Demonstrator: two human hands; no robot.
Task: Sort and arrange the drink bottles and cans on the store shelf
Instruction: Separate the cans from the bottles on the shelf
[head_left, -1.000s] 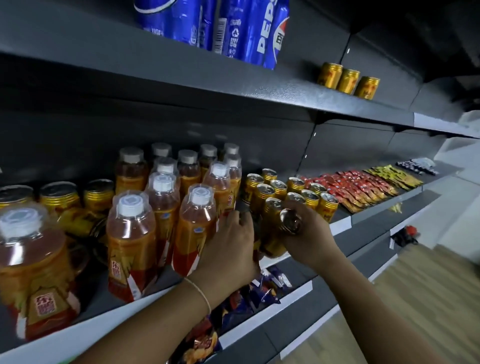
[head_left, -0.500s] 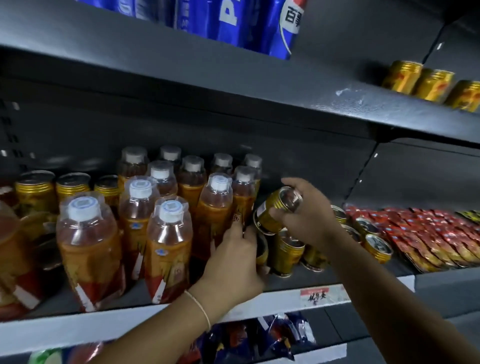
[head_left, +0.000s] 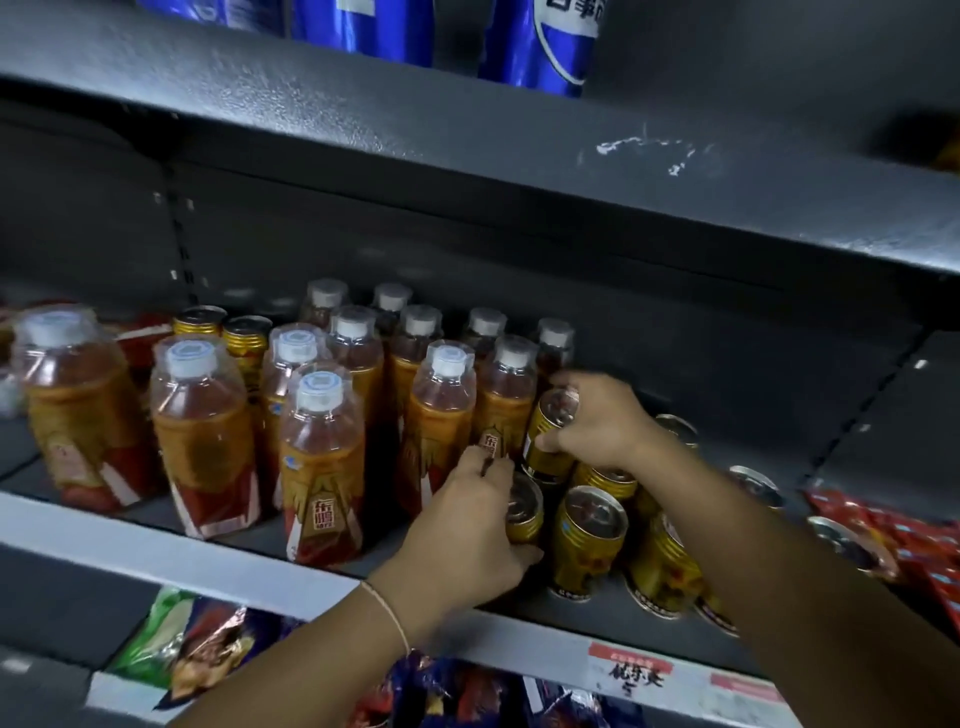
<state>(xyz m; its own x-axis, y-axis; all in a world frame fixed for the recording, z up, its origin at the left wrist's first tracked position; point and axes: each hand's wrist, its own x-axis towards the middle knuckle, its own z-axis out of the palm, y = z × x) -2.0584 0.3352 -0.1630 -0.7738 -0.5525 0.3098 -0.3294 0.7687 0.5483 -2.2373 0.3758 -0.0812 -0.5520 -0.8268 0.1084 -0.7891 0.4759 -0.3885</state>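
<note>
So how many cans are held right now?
2. The left hand grips the front can near the shelf edge; the right hand grips the tilted can just behind it, beside the bottles. Nothing else seems held.

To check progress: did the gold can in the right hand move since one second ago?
Yes. The gold can moved back from the shelf edge, now beside a bottle further back.

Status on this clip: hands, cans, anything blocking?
Left hand grips an upright gold can. Right hand holds a tilted gold can above the other cans. Orange drink bottles crowd both from the left.
</note>
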